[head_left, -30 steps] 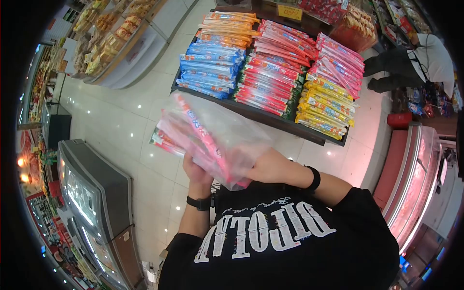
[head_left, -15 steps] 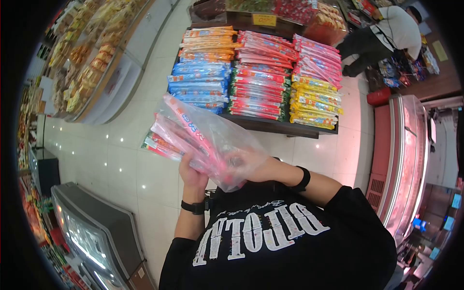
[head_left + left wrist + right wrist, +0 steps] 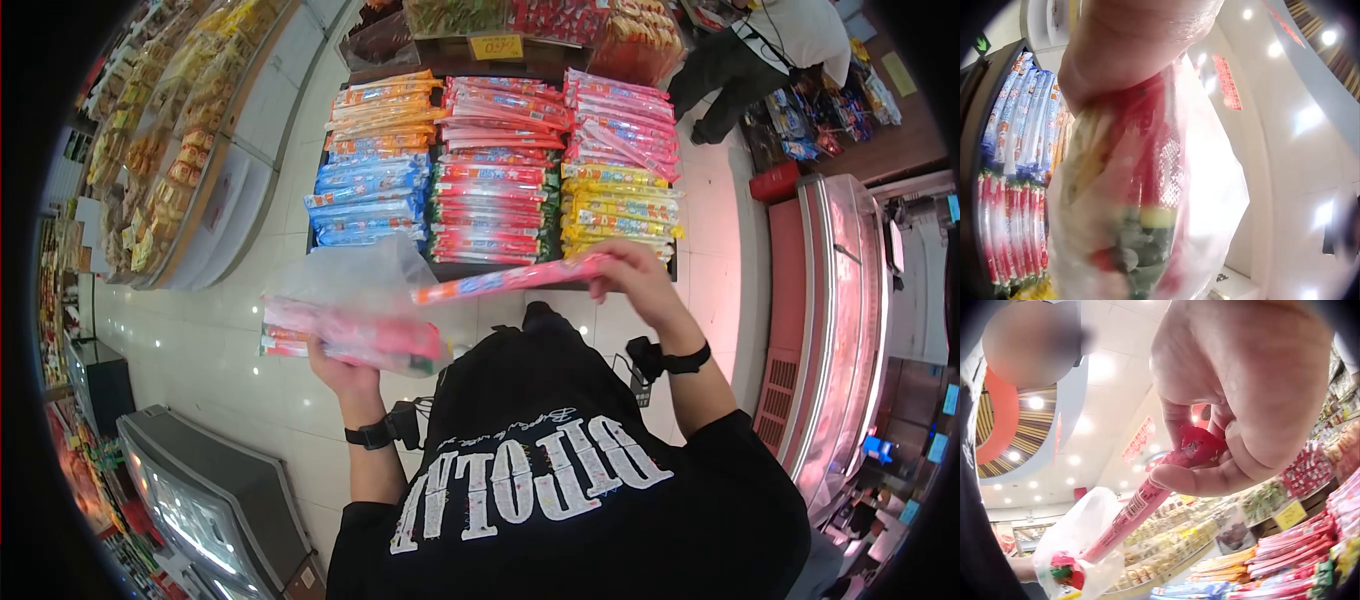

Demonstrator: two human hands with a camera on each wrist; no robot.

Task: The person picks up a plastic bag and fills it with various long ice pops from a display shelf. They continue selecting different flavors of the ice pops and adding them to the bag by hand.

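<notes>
In the head view the left hand [image 3: 345,374] grips a clear plastic bag [image 3: 365,262] around several pink and red packets [image 3: 350,335]. Close up in the left wrist view, that hand [image 3: 1138,47] covers the top of the bunched bag [image 3: 1210,187]. The right hand [image 3: 636,284] pinches one end of a long pink packet [image 3: 510,280]; its other end is beside the bag. Seen from the right wrist, thumb and fingers [image 3: 1179,478] hold the packet's red end, while the barcoded pink length [image 3: 1129,515] slants down to the bag's mouth.
Beyond the hands stands a dark display table [image 3: 470,270] with rows of orange, blue, red, pink and yellow packets. Bagged snacks [image 3: 165,150] fill a shelf on the left. A person [image 3: 750,60] stands at the upper right near a pink-lit cooler [image 3: 835,300].
The right hand has moved right, away from the bag, with a pink packet pinched in it. The left hand and the bag have shifted slightly left. The display appears farther left and lower.
</notes>
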